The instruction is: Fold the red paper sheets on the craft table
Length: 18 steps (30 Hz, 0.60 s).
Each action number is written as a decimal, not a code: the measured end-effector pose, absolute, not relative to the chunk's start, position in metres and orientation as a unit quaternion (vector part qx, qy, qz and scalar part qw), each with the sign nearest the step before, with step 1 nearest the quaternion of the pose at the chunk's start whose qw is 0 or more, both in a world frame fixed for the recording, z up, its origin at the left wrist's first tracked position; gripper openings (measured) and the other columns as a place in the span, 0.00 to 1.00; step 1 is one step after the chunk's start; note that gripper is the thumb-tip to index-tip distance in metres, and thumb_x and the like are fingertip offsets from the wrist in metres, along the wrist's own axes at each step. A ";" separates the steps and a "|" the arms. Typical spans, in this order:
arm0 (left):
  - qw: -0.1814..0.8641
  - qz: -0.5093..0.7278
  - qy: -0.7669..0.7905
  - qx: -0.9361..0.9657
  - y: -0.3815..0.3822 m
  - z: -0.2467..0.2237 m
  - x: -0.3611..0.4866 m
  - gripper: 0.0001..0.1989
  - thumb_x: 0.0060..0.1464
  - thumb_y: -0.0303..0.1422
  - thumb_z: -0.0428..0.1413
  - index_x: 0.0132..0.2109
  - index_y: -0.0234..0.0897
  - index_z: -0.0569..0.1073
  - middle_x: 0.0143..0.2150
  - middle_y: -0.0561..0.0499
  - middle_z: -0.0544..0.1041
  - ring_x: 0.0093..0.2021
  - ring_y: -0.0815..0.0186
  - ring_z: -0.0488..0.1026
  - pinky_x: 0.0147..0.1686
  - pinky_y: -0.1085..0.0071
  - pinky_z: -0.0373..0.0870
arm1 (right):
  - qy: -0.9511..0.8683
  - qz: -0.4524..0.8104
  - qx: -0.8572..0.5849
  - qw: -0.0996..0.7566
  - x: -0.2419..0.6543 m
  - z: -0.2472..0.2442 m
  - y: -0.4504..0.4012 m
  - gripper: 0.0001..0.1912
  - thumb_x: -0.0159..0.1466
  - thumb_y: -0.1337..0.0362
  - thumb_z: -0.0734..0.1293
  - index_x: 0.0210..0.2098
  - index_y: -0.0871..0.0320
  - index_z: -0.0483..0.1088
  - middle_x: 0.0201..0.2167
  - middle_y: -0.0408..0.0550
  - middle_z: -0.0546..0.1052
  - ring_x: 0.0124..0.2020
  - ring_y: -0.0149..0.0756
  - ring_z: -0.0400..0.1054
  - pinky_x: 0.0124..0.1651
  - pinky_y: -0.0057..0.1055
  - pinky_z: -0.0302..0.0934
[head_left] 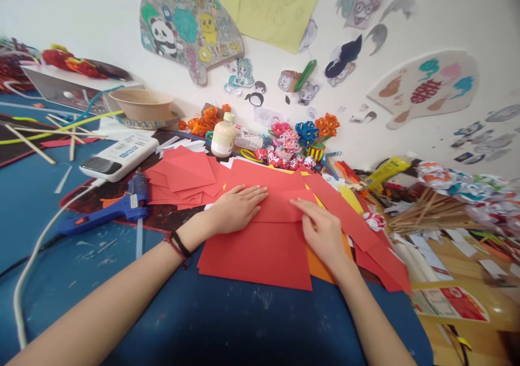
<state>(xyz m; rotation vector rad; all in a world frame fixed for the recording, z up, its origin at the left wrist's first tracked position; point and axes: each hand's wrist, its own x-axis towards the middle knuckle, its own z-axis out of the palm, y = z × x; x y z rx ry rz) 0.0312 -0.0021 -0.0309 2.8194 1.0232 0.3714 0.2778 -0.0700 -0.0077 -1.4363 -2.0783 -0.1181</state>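
Note:
My left hand (238, 209) lies flat with fingers stretched out, holding nothing. Its fingertips rest on a narrow red paper piece (276, 208) that lies across a larger red paper sheet (255, 255). At the right end of that narrow piece, my right hand (323, 228) touches it with an outstretched index finger. The right thumb stands apart from the index finger, and the other fingers are partly curled. Another red sheet (264, 174) lies behind my hands. To the left is a stack of red paper squares (189, 171).
A blue glue gun (122, 206) and a white power bank (119, 157) with a cable lie left. At the back stand a glue bottle (224, 136) and a beige bowl (141, 105). Wooden sticks (422, 209) and long red strips (357, 225) occupy the right.

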 end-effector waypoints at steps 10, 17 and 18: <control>0.060 0.128 0.332 0.933 0.000 -0.030 0.031 0.26 0.68 0.39 0.34 0.69 0.41 0.51 0.70 0.48 0.55 0.68 0.64 0.52 0.65 0.63 0.45 | -0.830 0.088 -0.522 0.173 0.297 -0.011 -0.005 0.22 0.68 0.66 0.56 0.60 0.52 0.65 0.62 0.48 0.66 0.63 0.41 0.59 0.65 0.47 0.54; 0.070 0.113 0.340 0.931 -0.002 -0.028 0.032 0.26 0.68 0.39 0.33 0.69 0.41 0.50 0.70 0.49 0.54 0.69 0.64 0.51 0.66 0.61 0.43 | -0.843 0.139 -0.499 0.147 0.308 -0.022 -0.013 0.26 0.70 0.62 0.56 0.67 0.50 0.53 0.67 0.47 0.55 0.68 0.39 0.47 0.67 0.47 0.48; 0.071 0.114 0.340 0.931 -0.002 -0.028 0.032 0.26 0.68 0.39 0.33 0.69 0.41 0.50 0.70 0.49 0.54 0.69 0.64 0.51 0.66 0.61 0.43 | -0.844 0.144 -0.497 0.142 0.309 -0.020 -0.014 0.26 0.70 0.62 0.57 0.67 0.49 0.53 0.68 0.47 0.54 0.68 0.40 0.47 0.67 0.47 0.48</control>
